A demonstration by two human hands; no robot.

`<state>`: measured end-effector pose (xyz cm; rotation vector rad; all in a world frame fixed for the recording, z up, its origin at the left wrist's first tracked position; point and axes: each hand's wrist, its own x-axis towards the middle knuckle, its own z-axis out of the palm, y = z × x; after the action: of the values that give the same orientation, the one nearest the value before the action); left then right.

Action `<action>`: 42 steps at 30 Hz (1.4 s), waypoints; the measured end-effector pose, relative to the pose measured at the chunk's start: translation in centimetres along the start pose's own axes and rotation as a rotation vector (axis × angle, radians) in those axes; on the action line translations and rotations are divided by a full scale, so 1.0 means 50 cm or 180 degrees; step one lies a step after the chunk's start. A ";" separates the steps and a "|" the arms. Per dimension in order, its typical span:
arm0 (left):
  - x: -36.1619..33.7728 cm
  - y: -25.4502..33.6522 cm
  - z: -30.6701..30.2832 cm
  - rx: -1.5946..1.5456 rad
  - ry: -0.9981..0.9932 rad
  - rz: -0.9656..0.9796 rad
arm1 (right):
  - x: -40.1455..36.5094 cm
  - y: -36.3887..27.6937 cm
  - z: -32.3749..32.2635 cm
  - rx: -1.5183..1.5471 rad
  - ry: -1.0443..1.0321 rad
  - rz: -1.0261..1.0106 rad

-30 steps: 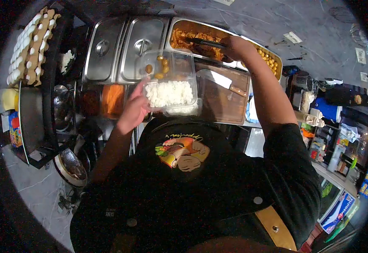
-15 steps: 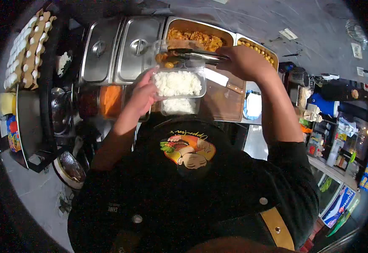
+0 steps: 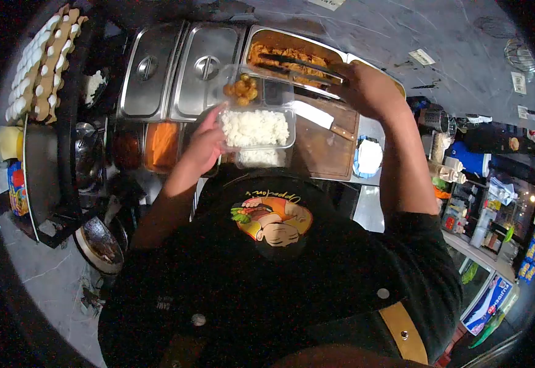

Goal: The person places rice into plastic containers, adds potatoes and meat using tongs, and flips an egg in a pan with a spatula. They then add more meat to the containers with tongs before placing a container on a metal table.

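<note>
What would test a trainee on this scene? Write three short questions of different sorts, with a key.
1. Multiple choice. How many lidded pans stand beside the open pan?
A) One
B) Two
C) Four

2. True or false. The knife lies on the board.

3. Fill in the blank. The left hand holds a clear container with rice in it, while the right hand holds the ____.

Key: 1. B; 2. True; 3. tongs
</note>
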<state>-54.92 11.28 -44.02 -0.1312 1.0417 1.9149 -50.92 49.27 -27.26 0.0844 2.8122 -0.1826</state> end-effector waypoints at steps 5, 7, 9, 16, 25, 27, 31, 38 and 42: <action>-0.031 -0.016 -0.047 -0.0017 -0.0074 0.0048 | 0.110 0.046 0.081 -0.0200 -0.0449 0.0562; -0.041 -0.011 -0.046 -0.0034 0.0023 0.0039 | 0.174 0.062 0.139 -0.0341 -0.0601 0.0687; -0.053 -0.001 -0.036 -0.0022 -0.0016 0.0050 | 0.222 0.056 0.178 -0.0678 -0.0726 0.0544; -0.068 0.007 -0.048 0.0092 -0.0041 0.0027 | 0.289 0.022 0.201 -0.0680 -0.0855 0.0596; -0.081 0.018 -0.023 0.0040 0.0009 0.0050 | 0.284 0.028 0.235 -0.0376 -0.0512 0.0797; -0.074 0.014 -0.033 0.0059 -0.0025 0.0061 | 0.278 0.019 0.233 -0.0505 -0.0619 0.0736; -0.063 0.006 -0.042 0.0054 -0.0046 0.0102 | 0.233 0.001 0.182 -0.0282 -0.0631 0.0748; -0.043 0.003 -0.043 -0.0082 -0.0015 0.0175 | 0.187 0.095 0.174 0.0013 -0.0561 0.0495; -0.028 -0.002 -0.052 0.0069 -0.0035 0.0206 | 0.129 0.138 0.128 0.0536 -0.0318 0.0280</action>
<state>-54.86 8.52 -45.09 -0.0753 1.0708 1.9598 -54.50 55.47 -36.12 0.2306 2.6826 -0.3914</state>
